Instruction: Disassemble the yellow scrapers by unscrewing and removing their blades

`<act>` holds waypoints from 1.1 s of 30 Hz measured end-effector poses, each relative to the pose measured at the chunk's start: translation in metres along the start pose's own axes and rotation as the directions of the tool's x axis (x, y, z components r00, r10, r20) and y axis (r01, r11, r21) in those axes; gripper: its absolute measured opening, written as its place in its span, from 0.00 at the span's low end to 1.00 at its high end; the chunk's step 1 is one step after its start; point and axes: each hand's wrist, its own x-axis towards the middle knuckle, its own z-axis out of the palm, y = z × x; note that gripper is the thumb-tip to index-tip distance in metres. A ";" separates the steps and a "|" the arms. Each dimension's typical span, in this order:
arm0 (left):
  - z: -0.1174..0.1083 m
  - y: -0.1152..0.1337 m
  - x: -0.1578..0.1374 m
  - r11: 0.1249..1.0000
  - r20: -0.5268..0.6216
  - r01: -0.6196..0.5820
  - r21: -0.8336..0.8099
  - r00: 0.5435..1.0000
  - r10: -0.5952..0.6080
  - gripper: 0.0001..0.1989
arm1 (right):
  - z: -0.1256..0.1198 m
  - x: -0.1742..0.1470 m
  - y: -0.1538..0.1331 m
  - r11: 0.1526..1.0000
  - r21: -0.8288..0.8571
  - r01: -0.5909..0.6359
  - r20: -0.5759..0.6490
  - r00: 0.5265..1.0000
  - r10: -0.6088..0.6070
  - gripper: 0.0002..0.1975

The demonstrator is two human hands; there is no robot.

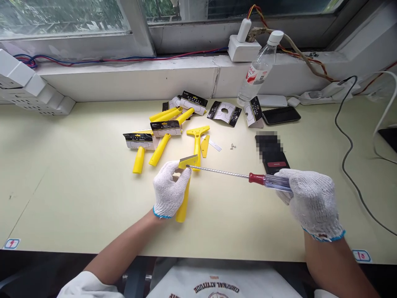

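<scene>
My left hand [170, 190], in a white knit glove, pinches the head of a yellow scraper [182, 203] whose handle hangs down toward me. A metal blade shows along the top of its head. In my gloved right hand [312, 200] is a screwdriver [257, 179] with a clear and red handle. Its long shaft points left, and the tip meets the scraper head by my left thumb. Just beyond lie another yellow scraper body [197, 140], a loose yellow cover plate [204, 146], a bare blade [215, 145] and several small screws [233, 146].
Several carded yellow scrapers [159, 150] lie behind my left hand, with loose black-and-white cards [224, 112] nearby. A water bottle [257, 72], a black phone [281, 116] and a dark, partly blurred object [273, 153] are at right. White boxes [31, 89] stand far left; a cable [345, 153] crosses the right side.
</scene>
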 end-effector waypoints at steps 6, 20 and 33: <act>-0.003 0.001 0.003 1.000 0.005 -0.019 0.009 1.000 0.018 0.09 | -0.005 0.008 -0.023 0.977 -0.013 0.214 0.010 0.977 -0.214 0.15; -0.013 -0.010 0.017 0.989 -0.035 -0.085 0.122 0.995 0.090 0.07 | 0.008 0.017 -0.028 0.995 -0.062 0.081 0.095 0.993 -0.075 0.13; -0.015 -0.011 0.015 0.987 -0.036 -0.102 0.121 0.994 0.107 0.08 | 0.039 0.019 -0.029 0.939 0.338 -0.057 -0.119 0.988 0.103 0.04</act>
